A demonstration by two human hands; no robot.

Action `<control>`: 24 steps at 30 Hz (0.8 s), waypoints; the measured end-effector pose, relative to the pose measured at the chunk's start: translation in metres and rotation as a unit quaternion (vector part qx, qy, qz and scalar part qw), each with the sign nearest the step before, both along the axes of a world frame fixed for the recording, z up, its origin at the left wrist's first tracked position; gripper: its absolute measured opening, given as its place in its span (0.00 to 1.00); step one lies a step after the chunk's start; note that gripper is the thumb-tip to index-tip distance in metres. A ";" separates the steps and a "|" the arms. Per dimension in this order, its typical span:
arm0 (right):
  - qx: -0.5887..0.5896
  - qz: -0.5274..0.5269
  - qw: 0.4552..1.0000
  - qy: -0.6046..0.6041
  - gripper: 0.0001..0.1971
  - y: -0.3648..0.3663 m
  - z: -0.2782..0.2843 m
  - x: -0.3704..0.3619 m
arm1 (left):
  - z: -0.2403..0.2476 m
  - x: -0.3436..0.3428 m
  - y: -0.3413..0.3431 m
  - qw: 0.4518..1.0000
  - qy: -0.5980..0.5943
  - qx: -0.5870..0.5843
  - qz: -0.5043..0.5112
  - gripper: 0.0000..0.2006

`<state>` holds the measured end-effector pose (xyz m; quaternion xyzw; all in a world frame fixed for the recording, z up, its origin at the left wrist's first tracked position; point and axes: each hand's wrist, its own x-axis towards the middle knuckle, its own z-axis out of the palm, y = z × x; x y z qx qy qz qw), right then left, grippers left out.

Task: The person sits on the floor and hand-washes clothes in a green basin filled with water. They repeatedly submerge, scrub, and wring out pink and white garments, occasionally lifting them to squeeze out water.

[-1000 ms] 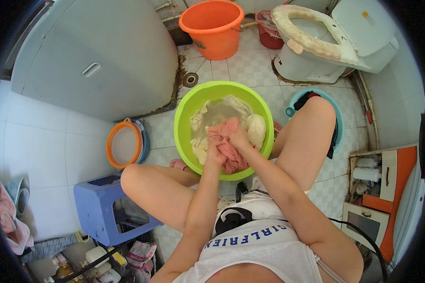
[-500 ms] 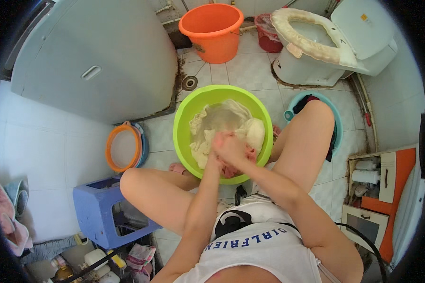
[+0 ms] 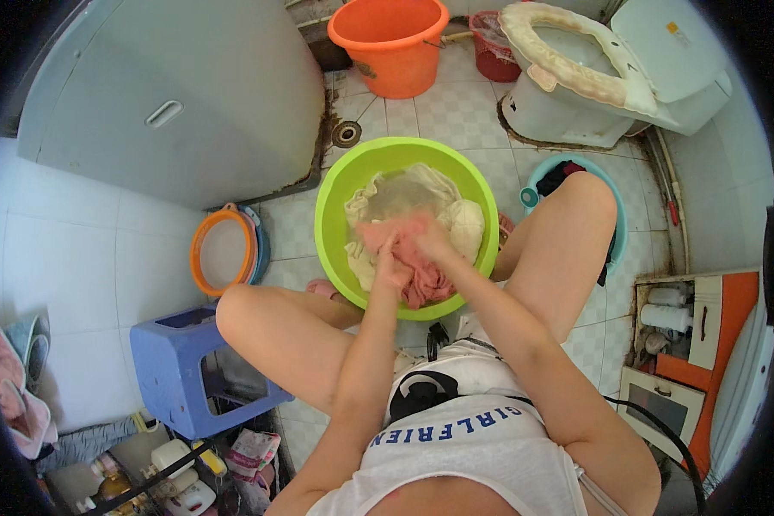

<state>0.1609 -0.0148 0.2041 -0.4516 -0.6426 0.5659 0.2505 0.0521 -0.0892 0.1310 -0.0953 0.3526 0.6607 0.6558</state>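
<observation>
A lime-green basin stands on the floor between my knees. Cloudy water and cream-coloured wet laundry fill much of it. Bunched pink cloth lies over the near part of the basin, and one stretch of it rises between my hands. My left hand is closed around its left side. My right hand, somewhat smeared by motion, grips the cloth on the right. Folds hide some of the fingers.
An orange bucket and a red basket stand beyond, beside a toilet. A blue basin with dark clothes sits by my right knee. On the left are a grey appliance, stacked basins and a blue stool.
My hands, pressed together before, have moved apart. The pink cloth, mostly covered earlier, now shows spread between them and heaped near the basin's front. The view has tilted slightly.
</observation>
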 end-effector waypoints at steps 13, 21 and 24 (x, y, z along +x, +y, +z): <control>0.289 0.089 0.910 -0.284 0.19 -0.048 0.049 -0.014 | 0.036 0.013 0.008 0.977 0.157 0.116 -0.082 0.22; -0.078 -0.036 0.981 -0.171 0.32 0.030 -0.005 0.009 | 0.054 0.007 0.009 0.999 -0.011 0.041 0.024 0.32; -0.131 0.070 0.986 -0.078 0.29 0.023 -0.037 0.011 | 0.071 0.011 0.020 0.996 0.083 -0.002 0.031 0.36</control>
